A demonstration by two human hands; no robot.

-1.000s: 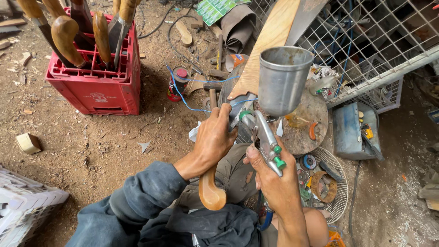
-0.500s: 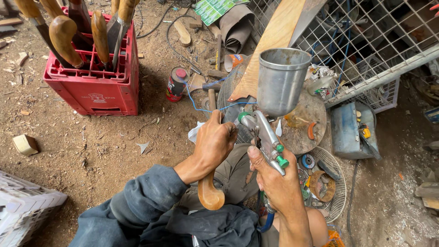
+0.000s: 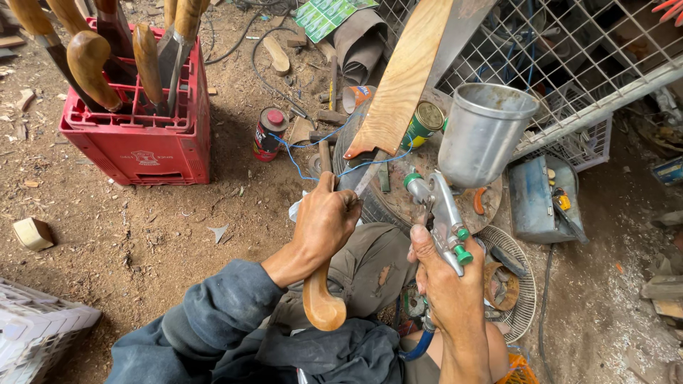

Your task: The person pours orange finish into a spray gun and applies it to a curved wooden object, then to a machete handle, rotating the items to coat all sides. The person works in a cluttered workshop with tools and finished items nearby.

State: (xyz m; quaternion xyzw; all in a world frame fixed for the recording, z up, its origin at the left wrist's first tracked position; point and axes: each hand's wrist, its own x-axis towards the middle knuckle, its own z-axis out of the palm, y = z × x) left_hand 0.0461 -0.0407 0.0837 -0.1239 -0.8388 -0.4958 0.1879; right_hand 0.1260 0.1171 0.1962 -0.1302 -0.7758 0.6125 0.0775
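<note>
Gripping curved wooden handle [image 3: 321, 302] of blade in clenched left hand [image 3: 324, 224], fingers wrapped tight around it; handle end pointing near, toward lap. Grasping spray gun [image 3: 442, 213] in right hand [image 3: 447, 291], fingers closed around grip, metal cup [image 3: 484, 135] upright on top. Wooden sheath [image 3: 402, 78] standing just beyond hands, leaning far-right against wire mesh [image 3: 569, 57]. Red crate [image 3: 142, 146] far left, filled with wooden-handled knives [image 3: 89, 60]. Small can [image 3: 269, 133] on dirt between crate and hands.
</note>
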